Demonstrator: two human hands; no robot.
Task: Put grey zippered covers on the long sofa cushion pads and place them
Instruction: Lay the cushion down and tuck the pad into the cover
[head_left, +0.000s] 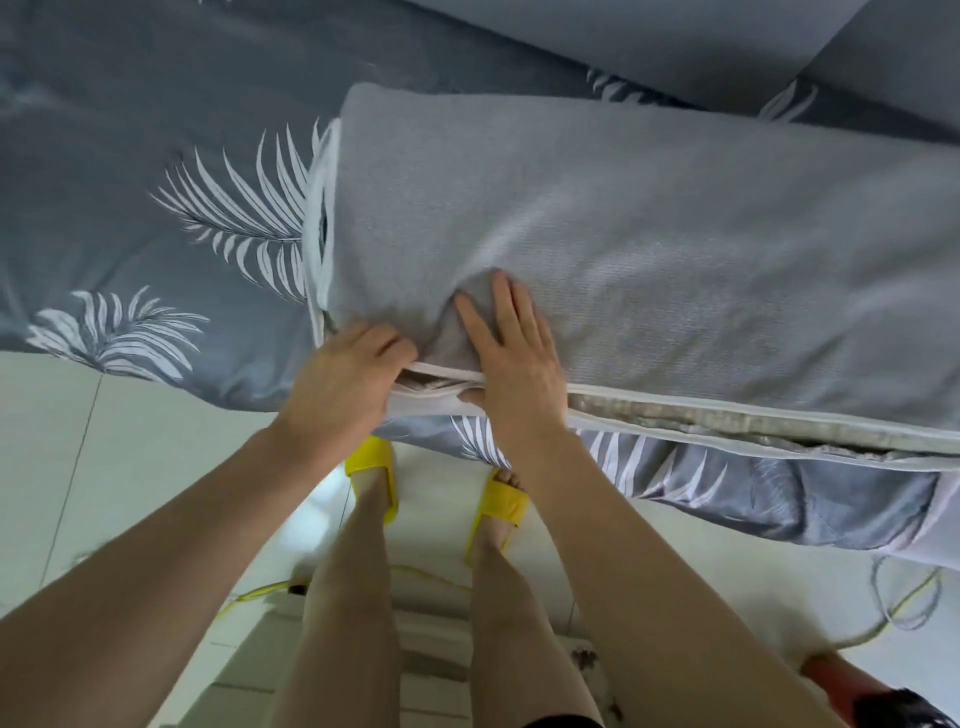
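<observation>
Bare forearms stretched from the bottom of the frame toward a long sofa cushion in its grey cover (649, 249), which lay on a blue-grey sheet (156, 182) printed with white leaves. The cushion's long axis ran left to right across the view. Its white-piped left end sat just left of centre, and the rest carried off the right edge of the frame.

The person's left hand (345, 374) had its fingers curled round the cover's near left corner, gripping the fabric at the piped seam. The right hand (514, 364) lay flat on top of the cover just beside it, fingers straight and spread, pressing a dent into the cloth, with the thumb down at the near edge. Between the two hands the seam gaped a little, and a sliver of the pad (431, 383) showed inside.

Along the near long side, to the right of the hands, the zip (727, 423) stood open.

Below, the person stood in yellow slippers (501, 506) on a pale tiled floor (130, 467), with a yellow cord (883, 618) trailing at the right. More grey cushions (727, 41) lay at the top right.
</observation>
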